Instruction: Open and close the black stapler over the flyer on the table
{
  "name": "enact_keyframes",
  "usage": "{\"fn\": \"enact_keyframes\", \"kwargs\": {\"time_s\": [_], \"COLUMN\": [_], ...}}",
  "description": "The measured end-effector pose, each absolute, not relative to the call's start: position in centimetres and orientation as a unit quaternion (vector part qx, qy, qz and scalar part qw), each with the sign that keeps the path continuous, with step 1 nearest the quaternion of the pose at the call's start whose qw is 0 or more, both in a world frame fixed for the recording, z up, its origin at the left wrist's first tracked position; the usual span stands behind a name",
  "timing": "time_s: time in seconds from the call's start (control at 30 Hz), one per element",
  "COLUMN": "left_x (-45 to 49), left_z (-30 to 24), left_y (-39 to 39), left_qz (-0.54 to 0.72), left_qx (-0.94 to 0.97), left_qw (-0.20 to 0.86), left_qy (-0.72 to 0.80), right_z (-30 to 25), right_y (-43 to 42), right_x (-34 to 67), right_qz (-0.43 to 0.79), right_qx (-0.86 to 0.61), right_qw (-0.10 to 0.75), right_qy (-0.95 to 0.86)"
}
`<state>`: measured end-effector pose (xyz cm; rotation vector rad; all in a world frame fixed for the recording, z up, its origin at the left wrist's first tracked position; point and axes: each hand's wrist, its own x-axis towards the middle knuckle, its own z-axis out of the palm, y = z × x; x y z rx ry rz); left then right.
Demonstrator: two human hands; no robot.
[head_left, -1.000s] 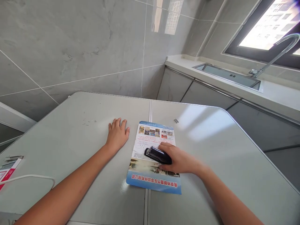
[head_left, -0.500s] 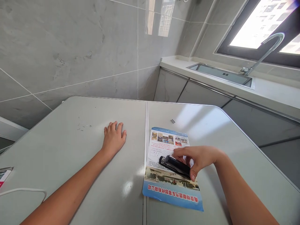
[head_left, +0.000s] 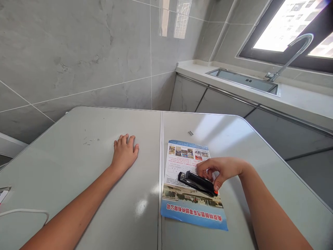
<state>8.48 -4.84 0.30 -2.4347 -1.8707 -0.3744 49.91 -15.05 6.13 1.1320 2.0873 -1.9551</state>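
A black stapler (head_left: 199, 183) lies slantwise on a printed leaflet (head_left: 194, 217), its metal-tipped end pointing left. At the stapler's rear end, my right hand (head_left: 221, 170) grips it, with the thumb by a small orange part and the other fingers bent along the far side. Those fingertips are partly hidden. My left hand (head_left: 125, 152) rests palm down on the table, fingers spread, holding nothing. Beyond the leaflet's top edge lie small strips of staples (head_left: 190, 133).
The light table (head_left: 130, 225) has a seam down its middle. Tiny dark bits (head_left: 90, 141) lie at the left, and a white cable (head_left: 24, 210) runs near the left edge. Behind stand a tiled wall (head_left: 78, 52) and a counter with a sink (head_left: 241, 81) and faucet (head_left: 299, 52).
My right hand has shifted slightly on the stapler, and the orange part at its rear end now shows. The leaflet and stapler sit slightly differently in view. My left hand stays flat.
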Motion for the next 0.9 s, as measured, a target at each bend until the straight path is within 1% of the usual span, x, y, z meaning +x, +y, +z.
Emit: {"fn": "enact_keyframes", "kwargs": {"time_s": [0.33, 0.73, 0.83, 0.9], "left_x": [8.5, 8.5, 8.5, 8.5], "left_z": [0.3, 0.4, 0.4, 0.4], "left_y": [-4.7, -4.7, -4.8, -4.9], "left_qz": [-0.124, -0.116, -0.115, -0.113], "left_qx": [-0.787, -0.791, -0.79, -0.79], "left_qw": [0.011, 0.016, 0.021, 0.02], "left_qy": [-0.605, -0.601, -0.601, -0.602], "right_z": [7.4, 7.0, 7.0, 6.9], "right_y": [-14.9, -14.8, -14.8, -14.8], "right_x": [49.5, 50.1, 50.8, 51.3], "right_qz": [-0.631, -0.614, -0.603, -0.578], "right_qx": [0.358, 0.342, 0.331, 0.358], "right_qw": [0.037, 0.038, 0.002, -0.07], "right_qy": [0.687, 0.71, 0.726, 0.729]}}
